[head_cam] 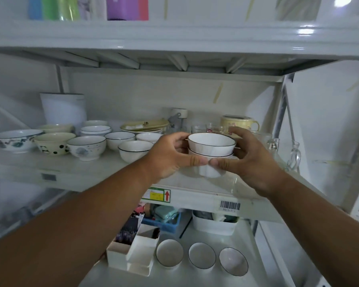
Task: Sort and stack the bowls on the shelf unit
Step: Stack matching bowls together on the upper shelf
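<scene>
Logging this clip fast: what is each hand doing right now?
Left hand: grips the stacked white bowls.
Right hand: grips the same stack from the other side.

Left hand (170,156) and right hand (249,160) curled, thumbs meeting.

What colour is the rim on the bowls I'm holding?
Black rim on the white stacked bowls, clearest in the head view.

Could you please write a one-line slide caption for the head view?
Both hands, left and right, hold a stack of white bowls over the shelf.
</scene>
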